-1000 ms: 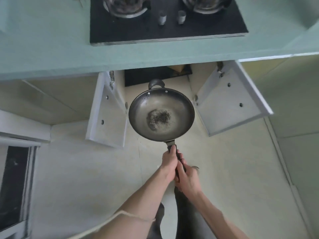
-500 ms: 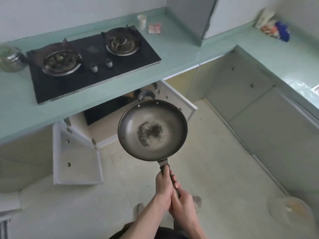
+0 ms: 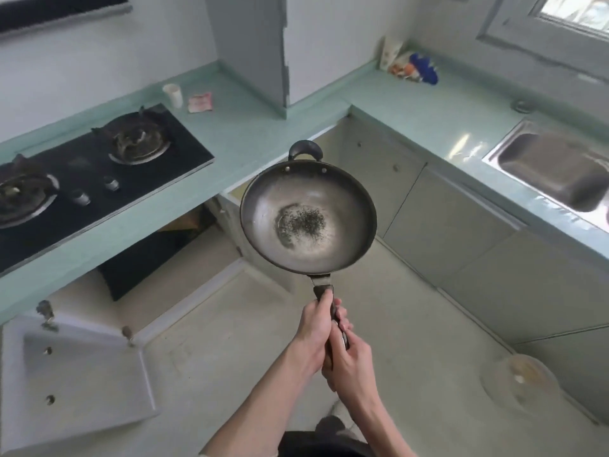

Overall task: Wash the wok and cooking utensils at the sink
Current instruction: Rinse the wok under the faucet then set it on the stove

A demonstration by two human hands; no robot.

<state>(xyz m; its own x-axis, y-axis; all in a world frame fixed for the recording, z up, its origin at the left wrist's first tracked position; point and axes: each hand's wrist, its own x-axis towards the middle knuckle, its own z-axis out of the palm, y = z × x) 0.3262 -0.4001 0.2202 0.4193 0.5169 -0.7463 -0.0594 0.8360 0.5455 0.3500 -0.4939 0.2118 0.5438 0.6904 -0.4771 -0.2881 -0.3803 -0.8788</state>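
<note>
Soft window (image 3: 573, 11) daylight, edges perhaps blurred

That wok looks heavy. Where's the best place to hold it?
Probably by the long handle, from the near side, as both hands do now: left hand ahead, right hand behind. The wok stays level, and its small loop handle sits far across.

Your pale green counter (image 3: 250, 133) runs from left to upper right, carrying the black stove (image 3: 99, 179) at left, a white cup (image 3: 173, 94), a pink packet (image 3: 199, 102), and the sink (image 3: 553, 169) at right.
</note>
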